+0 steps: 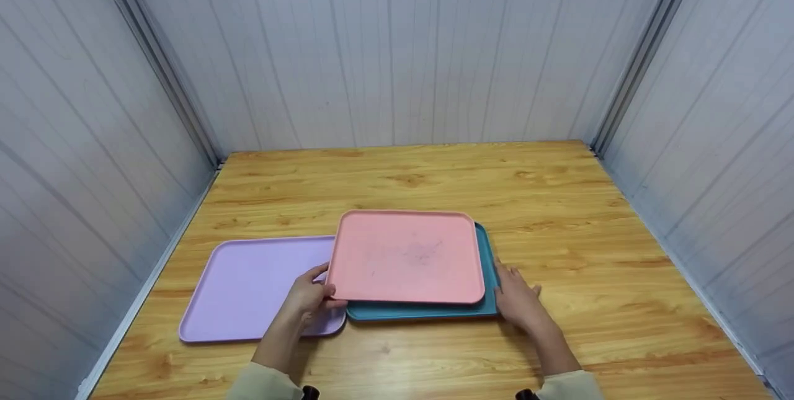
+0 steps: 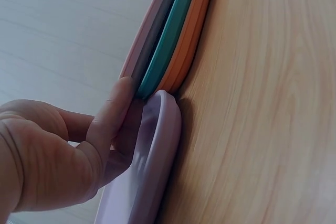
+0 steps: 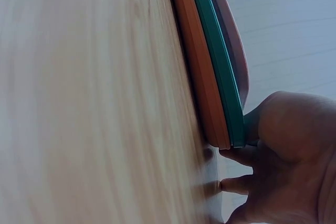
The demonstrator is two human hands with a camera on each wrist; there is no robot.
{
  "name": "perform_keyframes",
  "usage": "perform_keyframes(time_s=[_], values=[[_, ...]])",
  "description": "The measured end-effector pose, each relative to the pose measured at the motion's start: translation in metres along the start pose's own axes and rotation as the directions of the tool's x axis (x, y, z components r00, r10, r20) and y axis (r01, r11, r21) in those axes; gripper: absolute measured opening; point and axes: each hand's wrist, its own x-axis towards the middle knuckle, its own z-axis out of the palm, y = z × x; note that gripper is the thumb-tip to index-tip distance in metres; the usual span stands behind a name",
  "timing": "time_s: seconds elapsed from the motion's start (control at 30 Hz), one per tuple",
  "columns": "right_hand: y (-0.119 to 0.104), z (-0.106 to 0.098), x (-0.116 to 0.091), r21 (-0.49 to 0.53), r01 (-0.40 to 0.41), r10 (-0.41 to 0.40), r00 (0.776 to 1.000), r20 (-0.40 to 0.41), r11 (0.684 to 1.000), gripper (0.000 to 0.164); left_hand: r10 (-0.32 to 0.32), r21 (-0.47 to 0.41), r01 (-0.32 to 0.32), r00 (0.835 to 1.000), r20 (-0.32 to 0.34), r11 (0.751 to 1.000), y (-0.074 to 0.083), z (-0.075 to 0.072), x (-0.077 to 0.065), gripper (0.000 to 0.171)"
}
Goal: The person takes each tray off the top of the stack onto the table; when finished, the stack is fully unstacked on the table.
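A pink tray lies tilted over a teal tray, shifted to the left of it. My left hand grips the pink tray's near left edge, the thumb on the rim and the fingers beneath. An orange layer of tray edge shows under the teal one in the left wrist view. To the left, a purple tray lies with its right end below my left hand. My right hand touches the right edge of the teal and orange stack, its fingers spread along the side in the right wrist view.
The trays lie on a wood-grain table. Pale panelled walls enclose it at the back, left and right.
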Motion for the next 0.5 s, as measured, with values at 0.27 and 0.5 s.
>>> perform_keyframes(time_s=[0.27,0.5], values=[[-0.001,0.0,0.0,-0.004,-0.024,0.024,1.0,0.006,1.0,0.059,-0.016,-0.029,0.016,1.0,-0.017,0.999,0.004,0.001,0.01,0.067],[-0.002,0.001,0.002,-0.004,-0.032,0.033,0.999,0.012,0.999,0.059,-0.017,-0.069,0.015,0.999,-0.031,0.998,0.006,0.003,0.02,0.067]])
